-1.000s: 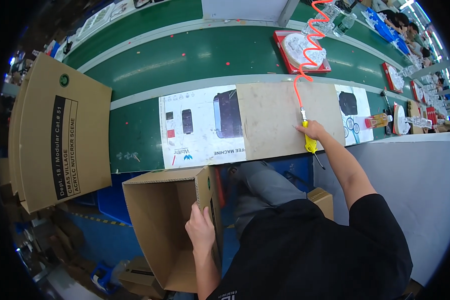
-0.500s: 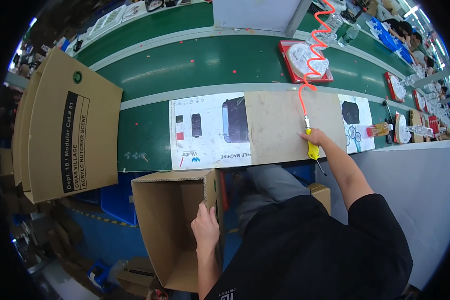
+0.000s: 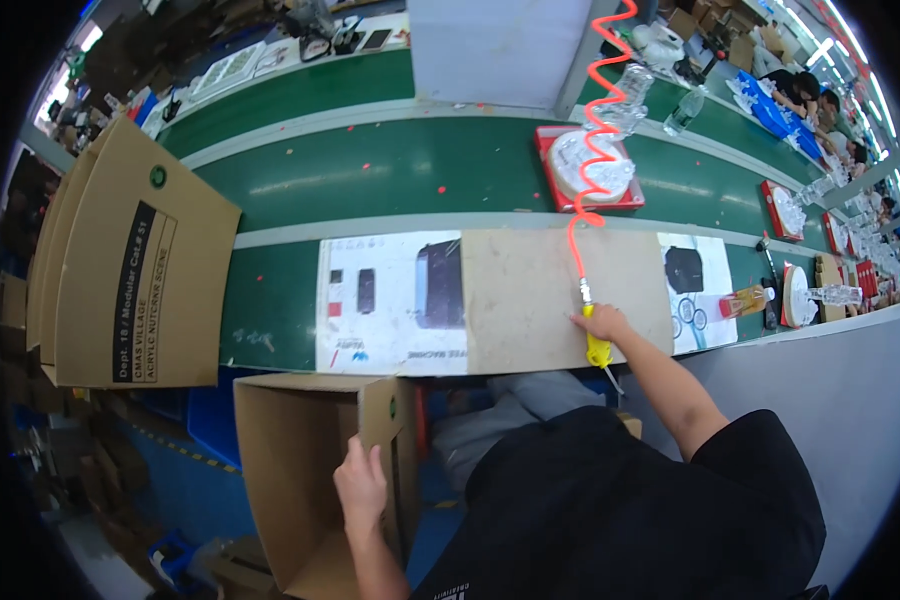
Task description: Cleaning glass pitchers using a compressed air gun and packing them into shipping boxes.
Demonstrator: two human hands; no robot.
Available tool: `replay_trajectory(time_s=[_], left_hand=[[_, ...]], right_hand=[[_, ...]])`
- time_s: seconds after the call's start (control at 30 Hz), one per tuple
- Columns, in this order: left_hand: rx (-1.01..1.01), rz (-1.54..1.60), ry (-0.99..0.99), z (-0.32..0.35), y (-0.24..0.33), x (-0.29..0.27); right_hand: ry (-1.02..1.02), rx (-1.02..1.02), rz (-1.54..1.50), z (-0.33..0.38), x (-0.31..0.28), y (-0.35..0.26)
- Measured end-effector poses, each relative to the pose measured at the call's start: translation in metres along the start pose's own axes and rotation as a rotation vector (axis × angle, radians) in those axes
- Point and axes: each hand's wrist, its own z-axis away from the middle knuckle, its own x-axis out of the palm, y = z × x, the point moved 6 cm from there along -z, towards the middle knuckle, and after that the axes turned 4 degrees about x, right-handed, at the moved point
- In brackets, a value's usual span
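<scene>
With my left hand point(image 3: 361, 486) I grip the near side wall of an open cardboard box point(image 3: 295, 450), which stands below the table's front edge; its inside looks bare where it shows. My right hand point(image 3: 604, 325) is closed round a yellow air blow gun point(image 3: 597, 348) with a thin metal nozzle pointing toward me. A coiled orange air hose point(image 3: 600, 127) runs up from the gun's metal fitting. The gun is over a flattened cardboard sheet point(image 3: 530, 285), printed white at both ends, that lies on the table.
Several large cartons point(image 3: 160, 290) stand nested at the left. Beyond the table, a green conveyor point(image 3: 390, 165) carries a red tray point(image 3: 625, 200) with a round, plastic-wrapped item. A bottle of amber drink point(image 3: 745, 301) lies at the right, beside a grey panel point(image 3: 800, 400). People work at the far right.
The view has shifted, so the table sits lower in it. My left hand still grips the box wall and my right hand still holds the air gun over the cardboard sheet.
</scene>
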Motion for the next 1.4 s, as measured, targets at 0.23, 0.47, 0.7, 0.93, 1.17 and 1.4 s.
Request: replay_trajectory(time_s=[0.23, 0.47, 0.7, 0.93, 1.17, 1.4], left_hand=[[-0.039, 0.095, 0.097, 0.01, 0.012, 0.005], [-0.026, -0.028, 0.124, 0.012, 0.022, 0.011], [0.004, -0.09, 0.147, 0.006, 0.031, 0.012], [-0.004, -0.111, 0.172, 0.021, 0.035, 0.01], [-0.029, -0.075, 0.176, 0.034, 0.04, 0.01], [-0.048, -0.053, 0.158, 0.055, 0.03, 0.007]], right_hand=[[0.078, -0.121, -0.039, 0.022, -0.008, -0.009], [0.12, -0.245, -0.074, 0.026, -0.013, -0.007], [0.115, -0.249, -0.09, 0.023, -0.018, 0.0], [0.14, -0.316, -0.082, 0.024, -0.014, -0.003], [0.162, -0.351, -0.102, 0.023, -0.009, 0.003], [0.183, -0.355, -0.111, 0.024, -0.01, 0.003]])
